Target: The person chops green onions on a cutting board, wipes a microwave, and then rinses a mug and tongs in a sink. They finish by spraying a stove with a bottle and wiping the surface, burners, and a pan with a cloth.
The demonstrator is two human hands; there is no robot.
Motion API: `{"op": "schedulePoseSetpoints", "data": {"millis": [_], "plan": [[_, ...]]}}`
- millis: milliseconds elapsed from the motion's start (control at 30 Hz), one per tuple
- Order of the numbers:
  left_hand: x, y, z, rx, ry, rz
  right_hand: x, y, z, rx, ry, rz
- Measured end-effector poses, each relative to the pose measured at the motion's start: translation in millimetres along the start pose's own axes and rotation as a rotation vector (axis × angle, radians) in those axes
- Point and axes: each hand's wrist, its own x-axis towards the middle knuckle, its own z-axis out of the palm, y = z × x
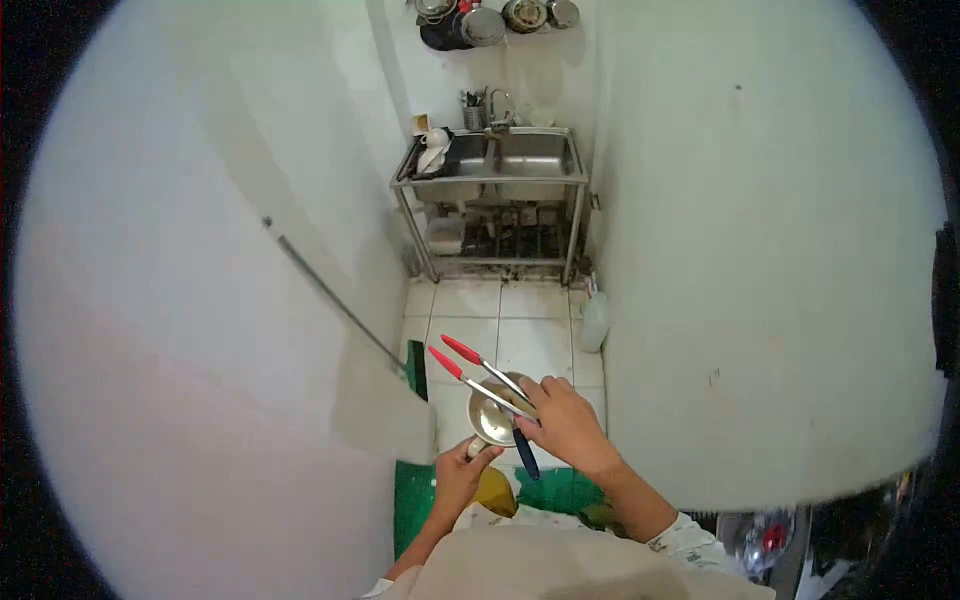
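A light-coloured cup (480, 421) is held low in front of my body, its handle gripped in my left hand (462, 480). My right hand (565, 425) is closed on metal tongs (497, 396) with red tips, which point up and to the left over the cup. A dark blue handle (525, 453) sticks out below my right hand beside the cup; what it belongs to is partly hidden by the hand and cup.
Ahead stands a steel double sink (533, 155) with dishes (433, 150) at its left. Pans (483, 27) hang above. A green squeegee (416, 368) leans on the left wall, and a plastic bottle (594, 318) stands at the right wall.
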Motion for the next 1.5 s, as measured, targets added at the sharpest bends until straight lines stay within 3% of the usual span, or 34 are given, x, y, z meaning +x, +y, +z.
{"op": "schedulePoseSetpoints", "data": {"millis": [300, 367, 500, 600, 700, 767, 867, 900, 933, 967, 1033, 1167, 1233, 1267, 1300, 1367, 1400, 1433, 1500], "plan": [[291.5, 54.5, 34.3, 0.133, -0.217, -0.040, 212.0, 151.2, -2.2, -0.046, 0.056, 0.211], [351.3, 55.7, 49.4, 0.079, -0.258, 0.100, 249.2, 177.0, -10.6, -0.099, 0.082, 0.306], [468.9, 80.3, 81.7, 0.171, -0.420, 0.084, 321.3, 242.6, -25.8, -0.095, 0.216, 0.387], [550.7, 83.3, 135.9, 0.099, -0.461, 0.093, 377.2, 311.5, -52.7, -0.144, 0.144, 0.478], [638.3, 112.1, 147.9, 0.094, -0.455, 0.029, 456.5, 366.9, -45.7, -0.152, 0.116, 0.473], [666.8, 102.2, 153.4, 0.192, -0.424, 0.106, 478.5, 389.6, -28.0, -0.152, 0.166, 0.446], [749.7, 100.8, 175.5, 0.106, -0.408, 0.022, 551.8, 447.9, -33.0, -0.105, 0.040, 0.465], [766.9, 98.2, 177.1, 0.114, -0.403, -0.026, 567.7, 467.0, -23.3, -0.092, 0.107, 0.388], [797.5, 65.5, 186.8, 0.053, -0.346, 0.149, 582.8, 484.2, -13.3, -0.075, 0.174, 0.312], [813.4, 97.7, 178.8, 0.240, -0.395, 0.085, 599.4, 501.1, -2.4, -0.068, 0.152, 0.316], [861.7, 69.0, 183.6, 0.231, -0.362, 0.107, 633.0, 529.7, 18.1, -0.160, 0.132, 0.330], [954.2, 28.0, 185.2, 0.195, -0.439, -0.006, 717.3, 558.0, 35.5, -0.033, -0.149, 0.677], [997.5, 7.3, 187.4, 0.203, -0.429, 0.155, 735.7, 584.1, 62.5, -0.077, -0.109, 0.612], [1016.6, -15.2, 189.9, 0.373, -0.420, 0.108, 747.4, 592.5, 71.6, -0.076, -0.138, 0.636], [1030.0, -35.1, 197.0, 0.095, -0.444, 0.165, 757.4, 605.2, 83.4, -0.076, -0.169, 0.656], [1039.9, 10.6, 188.3, 0.274, -0.517, -0.122, 760.1, 632.9, 121.2, -0.058, -0.181, 0.702], [1050.0, 2.8, 189.2, 0.566, -0.473, 0.137, 764.8, 633.8, 129.8, -0.026, -0.174, 0.731], [1055.5, -7.5, 191.1, 0.568, -0.494, 0.137, 774.0, 639.1, 136.6, 0.003, -0.166, 0.762], [1062.0, -21.5, 195.0, 0.217, -0.494, 0.090, 787.7, 640.2, 139.6, 0.075, -0.180, 0.783]]}}
